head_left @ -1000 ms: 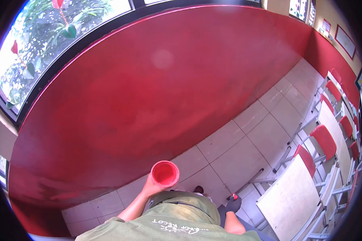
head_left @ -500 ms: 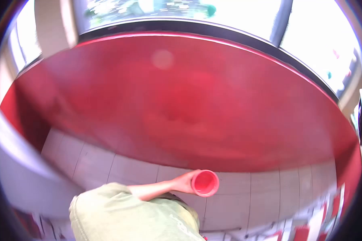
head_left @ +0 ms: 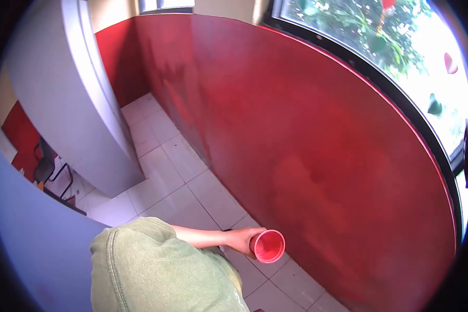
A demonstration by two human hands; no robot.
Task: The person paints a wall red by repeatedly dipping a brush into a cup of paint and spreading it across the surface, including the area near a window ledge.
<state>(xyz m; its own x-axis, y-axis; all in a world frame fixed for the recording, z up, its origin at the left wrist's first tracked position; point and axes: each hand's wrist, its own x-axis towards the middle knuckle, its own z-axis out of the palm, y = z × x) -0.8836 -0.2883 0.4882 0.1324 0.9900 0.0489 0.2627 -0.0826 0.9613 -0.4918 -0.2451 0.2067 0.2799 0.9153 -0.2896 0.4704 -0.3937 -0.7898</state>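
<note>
A red cup (head_left: 269,246) with a round open rim is seen from above, low in the middle of the view. My left hand (head_left: 243,242) reaches in from the green sleeve (head_left: 145,265) and is wrapped round the cup's left side. Inside the cup everything looks red, and I cannot tell whether it holds anything. My right hand does not show.
The red wall (head_left: 307,140) runs diagonally down to the right, below a black-framed window (head_left: 348,60). Pale floor tiles (head_left: 177,203) lie along its foot. A grey-white partition (head_left: 73,93) stands at the left, with a dark chair (head_left: 45,162) beyond it.
The view has swung left, so the partition, chair and far corner now show and the wall slants. The cup is still in my left hand, at nearly the same place in view.
</note>
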